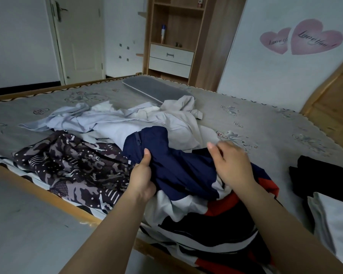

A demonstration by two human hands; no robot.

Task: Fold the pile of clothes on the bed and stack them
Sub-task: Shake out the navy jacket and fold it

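The left hand (142,176) grips the dark blue zip-up jacket (166,163), thumb on top. The right hand (233,165) rests on it with curled fingers, maybe pinching; I cannot tell. The jacket lies on mixed clothes near the front edge of the grey patterned bed (265,119).

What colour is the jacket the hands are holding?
Dark navy blue jacket, with a zip, seen in the head view. The left hand grips it.

Both forearms are bare to the frame edge, left hand (142,177) and right hand (233,165) ungloved.
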